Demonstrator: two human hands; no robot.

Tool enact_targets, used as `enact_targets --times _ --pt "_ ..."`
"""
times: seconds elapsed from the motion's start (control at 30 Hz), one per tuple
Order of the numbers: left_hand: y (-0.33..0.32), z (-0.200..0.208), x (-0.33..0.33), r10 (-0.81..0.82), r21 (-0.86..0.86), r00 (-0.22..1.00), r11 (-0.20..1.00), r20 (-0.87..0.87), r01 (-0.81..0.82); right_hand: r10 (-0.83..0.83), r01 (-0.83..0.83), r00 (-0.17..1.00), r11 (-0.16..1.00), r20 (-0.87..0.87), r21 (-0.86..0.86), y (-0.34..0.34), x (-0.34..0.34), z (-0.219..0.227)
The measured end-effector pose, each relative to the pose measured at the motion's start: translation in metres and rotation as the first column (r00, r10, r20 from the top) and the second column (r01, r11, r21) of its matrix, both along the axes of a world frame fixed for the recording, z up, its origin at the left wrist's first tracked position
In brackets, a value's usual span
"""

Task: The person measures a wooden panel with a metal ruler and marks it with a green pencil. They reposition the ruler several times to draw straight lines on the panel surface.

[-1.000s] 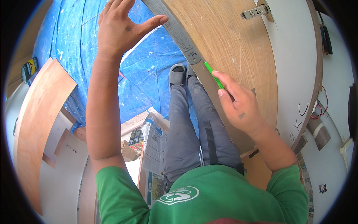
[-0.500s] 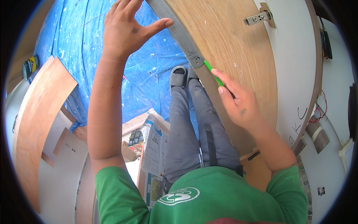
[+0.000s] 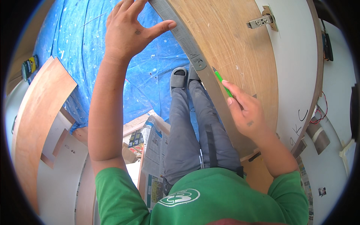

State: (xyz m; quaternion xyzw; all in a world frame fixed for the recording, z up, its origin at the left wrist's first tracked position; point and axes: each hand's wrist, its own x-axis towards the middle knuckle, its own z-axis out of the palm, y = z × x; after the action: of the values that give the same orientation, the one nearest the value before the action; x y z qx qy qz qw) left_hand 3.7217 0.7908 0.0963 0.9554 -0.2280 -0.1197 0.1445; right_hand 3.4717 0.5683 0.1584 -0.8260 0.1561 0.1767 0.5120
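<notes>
- Pencil [image 3: 221, 80]: green, held in the right hand [image 3: 245, 112]; its tip meets the board [image 3: 240, 60] just beside the lower end of the ruler [image 3: 183, 35].
- Right hand: closed around the pencil, thumb and forefinger pinching the shaft, knuckles lying over the board's lower part.
- Ruler: long grey metal strip lying along the board's left edge, running from the upper rim of the view down to a point just above the pencil tip.
- Left hand [image 3: 129, 32]: raised, fingers spread wide, thumb tip [image 3: 169, 25] close beside the ruler's upper part; whether it presses on the ruler cannot be told. It grips nothing.
- Board: brown wood-grain panel with fine scratches, slanting across the upper right; a white panel [image 3: 300, 67] adjoins its right side.
- Hinge [image 3: 262, 20]: metal cabinet hinge fixed near the top, at the join of the board and the white panel.
- Legs [image 3: 195, 127]: grey trousers, with grey sandals [image 3: 179, 78] on the feet, just left of the board's edge.
- Tarp [image 3: 75, 48]: blue sheet, flecked with white, covering the floor under the left arm and the feet.
- Plywood [image 3: 37, 120]: a curved brown sheet with cut-outs at the far left, well apart from the hands.
- Newspaper [image 3: 155, 146]: folded sheets lying beside the left leg, near small boxes [image 3: 135, 140].
- Tape measure [image 3: 30, 66]: dark round case at the far left rim.
- Shirt [image 3: 198, 198]: green, filling the lower edge.
</notes>
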Motion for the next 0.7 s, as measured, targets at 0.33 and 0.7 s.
enact_targets --times 0.33,0.7 --pt "0.000 -0.002 0.000 0.008 -0.008 1.000 1.000 -0.014 -0.008 0.079 -0.079 0.997 0.996 0.009 -0.050 -0.003 0.006 -0.008" --pt "0.006 -0.007 0.003 -0.064 -0.143 0.993 0.987 0.098 0.078 0.049 -0.049 0.998 0.999 0.034 -0.003 0.005 0.037 -0.015"
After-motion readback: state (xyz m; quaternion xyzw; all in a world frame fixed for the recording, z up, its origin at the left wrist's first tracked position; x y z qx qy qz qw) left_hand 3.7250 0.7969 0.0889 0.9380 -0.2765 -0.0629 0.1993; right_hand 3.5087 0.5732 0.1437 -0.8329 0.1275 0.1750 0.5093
